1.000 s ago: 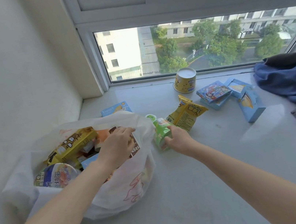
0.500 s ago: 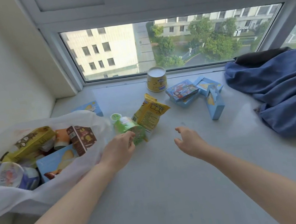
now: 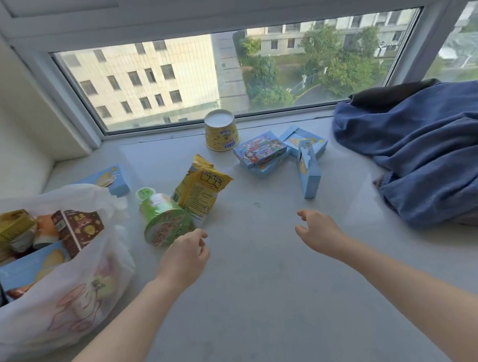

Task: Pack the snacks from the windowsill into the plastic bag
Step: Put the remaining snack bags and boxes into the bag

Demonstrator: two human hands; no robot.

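Since half a second ago the left hand has let go of the green plastic snack cup — it lies tipped on the pale windowsill against a yellow foil snack packet, beside the white plastic bag. Both hands hover loosely curled and empty — the right hand well apart from the blue snack boxes.
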